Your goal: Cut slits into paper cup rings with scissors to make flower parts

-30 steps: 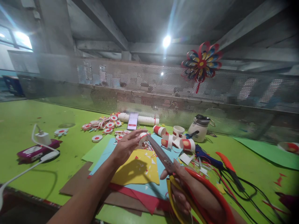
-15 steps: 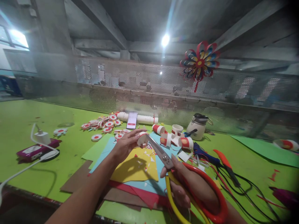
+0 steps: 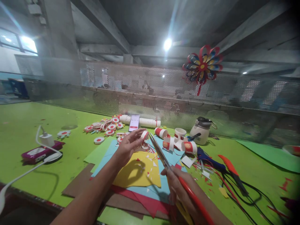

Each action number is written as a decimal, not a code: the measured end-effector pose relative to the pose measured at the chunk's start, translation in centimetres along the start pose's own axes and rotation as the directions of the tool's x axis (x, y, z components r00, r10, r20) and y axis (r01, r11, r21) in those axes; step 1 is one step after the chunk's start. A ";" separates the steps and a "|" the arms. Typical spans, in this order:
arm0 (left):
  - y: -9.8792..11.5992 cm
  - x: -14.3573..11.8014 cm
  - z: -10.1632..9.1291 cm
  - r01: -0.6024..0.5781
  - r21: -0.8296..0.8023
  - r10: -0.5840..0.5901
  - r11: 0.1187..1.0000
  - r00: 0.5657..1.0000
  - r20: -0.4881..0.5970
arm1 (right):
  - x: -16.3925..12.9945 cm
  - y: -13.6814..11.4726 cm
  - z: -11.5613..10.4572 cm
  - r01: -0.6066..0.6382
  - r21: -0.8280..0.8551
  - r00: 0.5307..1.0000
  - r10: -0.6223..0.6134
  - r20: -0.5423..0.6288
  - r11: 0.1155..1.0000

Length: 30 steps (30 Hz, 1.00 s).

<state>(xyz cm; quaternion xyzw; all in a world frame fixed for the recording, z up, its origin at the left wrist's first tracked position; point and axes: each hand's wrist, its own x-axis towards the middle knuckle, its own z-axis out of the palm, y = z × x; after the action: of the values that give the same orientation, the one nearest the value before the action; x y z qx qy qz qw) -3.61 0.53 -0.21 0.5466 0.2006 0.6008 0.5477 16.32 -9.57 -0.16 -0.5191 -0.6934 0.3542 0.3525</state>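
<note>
Your right hand (image 3: 180,190) hides part of the scissors (image 3: 164,159), whose red and yellow handles run off the bottom edge; beyond your left hand (image 3: 127,147), the phone (image 3: 134,122) screen is illegible.

red-white paper cup piece (image 3: 144,135), scissors (image 3: 161,154) touching

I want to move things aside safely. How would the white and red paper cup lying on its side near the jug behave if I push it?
The paper cup lies on its side, so it would probably roll, likely in a curve because it tapers. It looks thin and hollow, so likely very light and easy to crush. It might bump the cut cups beside it.
</note>
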 end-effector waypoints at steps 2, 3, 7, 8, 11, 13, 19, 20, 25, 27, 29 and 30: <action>-0.1 0.0 0.1 -0.026 0.064 0.028 0.998 0.999 -0.038 | 0.1 -0.2 0.1 0.047 -0.136 0.998 -0.052 -0.032 0.990; -0.2 0.0 0.1 -0.028 0.088 0.032 0.996 0.999 -0.041 | 0.1 -0.2 0.1 0.058 -0.166 0.997 -0.065 -0.035 0.984; -0.4 0.0 0.3 -0.063 0.143 0.063 0.988 0.998 0.001 | 0.2 0.1 0.5 0.112 -0.227 0.993 -0.120 -0.023 0.967; -0.4 0.0 0.4 -0.081 0.158 0.081 0.984 0.997 0.007 | 0.2 0.2 0.6 0.117 -0.242 0.992 -0.127 -0.026 0.963; -0.4 -0.1 0.6 -0.115 0.186 0.114 0.976 0.993 0.019 | 0.1 0.2 0.6 0.103 -0.267 0.993 -0.114 -0.026 0.958; -0.3 -0.1 0.7 -0.118 0.186 0.116 0.975 0.993 0.022 | 0.1 0.2 0.5 0.094 -0.280 0.994 -0.105 -0.023 0.955; -0.3 -0.3 0.8 -0.128 0.206 0.130 0.970 0.992 0.007 | 0.2 0.2 0.5 0.096 -0.320 0.993 -0.114 -0.036 0.942; -0.2 -0.3 0.8 -0.129 0.213 0.131 0.969 0.991 0.005 | 0.2 0.3 0.5 0.096 -0.320 0.992 -0.115 -0.041 0.943; -0.3 -0.3 0.9 -0.131 0.201 0.134 0.971 0.991 -0.004 | 0.2 0.3 0.6 0.095 -0.325 0.992 -0.116 -0.043 0.941; -0.3 -0.3 0.9 -0.125 0.186 0.128 0.975 0.992 -0.003 | 0.1 0.2 0.5 0.101 -0.340 0.991 -0.124 -0.046 0.935; -0.3 -0.2 0.8 -0.109 0.178 0.111 0.978 0.994 -0.003 | 0.1 0.2 0.4 0.116 -0.348 0.989 -0.142 -0.049 0.930; -0.3 -0.3 0.8 -0.099 0.177 0.101 0.979 0.995 -0.004 | 0.1 0.1 0.3 0.123 -0.344 0.987 -0.150 -0.052 0.931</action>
<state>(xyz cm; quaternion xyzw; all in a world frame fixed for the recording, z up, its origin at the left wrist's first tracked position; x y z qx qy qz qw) -2.87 0.12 -0.29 0.5985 0.2288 0.6110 0.4649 16.09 -9.50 -0.43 -0.5359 -0.7644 0.1836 0.3079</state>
